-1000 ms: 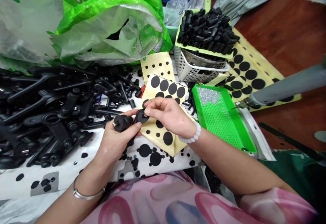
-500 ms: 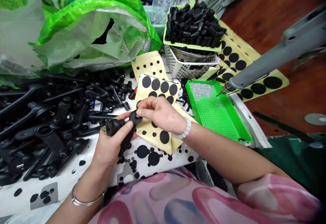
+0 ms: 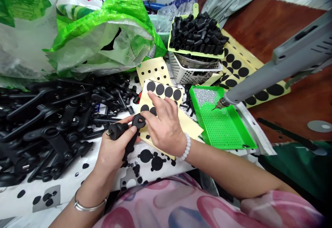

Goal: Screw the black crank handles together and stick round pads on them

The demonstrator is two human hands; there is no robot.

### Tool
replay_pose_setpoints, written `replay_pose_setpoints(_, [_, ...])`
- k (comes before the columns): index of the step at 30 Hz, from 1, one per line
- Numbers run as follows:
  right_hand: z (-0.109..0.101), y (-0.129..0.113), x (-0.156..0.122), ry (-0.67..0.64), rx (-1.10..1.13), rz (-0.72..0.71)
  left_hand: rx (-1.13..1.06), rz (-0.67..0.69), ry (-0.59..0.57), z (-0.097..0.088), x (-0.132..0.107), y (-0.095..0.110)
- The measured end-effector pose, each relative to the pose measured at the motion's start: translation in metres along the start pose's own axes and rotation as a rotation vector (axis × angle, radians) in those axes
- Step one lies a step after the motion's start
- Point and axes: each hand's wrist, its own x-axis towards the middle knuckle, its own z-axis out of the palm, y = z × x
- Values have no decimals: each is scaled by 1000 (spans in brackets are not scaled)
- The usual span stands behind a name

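Observation:
My left hand (image 3: 111,153) is wrapped round a black plastic crank handle (image 3: 118,130) with a ribbed knob; its round end faces up between thumb and fingers, a small metal bit showing in its centre. My right hand (image 3: 166,127) is open, its thumb at the edge of that round end and its index finger stretched forward over a sheet of round black stickers (image 3: 168,91). Whether the right thumb presses on the part, I cannot tell. Several dots on the sheet are hidden beneath the right hand.
A heap of black crank handles (image 3: 52,131) lies left. Behind are a green-and-white sack (image 3: 103,48) and a tray of black sleeves (image 3: 199,34) on a white basket (image 3: 181,69). To the right, a grey power screwdriver (image 3: 249,79) hangs over a green tray (image 3: 220,134) with small metal pieces.
My right fingers have gone from a pinch at the crank handle's round end to spread, reaching forward over the sticker sheet. My left hand keeps its hold. The view has shifted slightly.

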Motion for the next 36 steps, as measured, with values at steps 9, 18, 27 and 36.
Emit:
replay_pose_setpoints(9, [2, 4, -7, 82, -88, -103, -132, -115, -119, -6, -4, 3])
replay_pose_setpoints(18, [-3, 3, -9, 99, -26, -111, -144, -149, -188, -7, -5, 4])
replay_pose_setpoints(27, [-6, 8, -10, 81, 207, -85, -177, -158, -207, -7, -7, 2])
replay_pose_setpoints(36, [-10, 14, -13, -37, 500, 49, -178, -161, -230, -4, -8, 5])
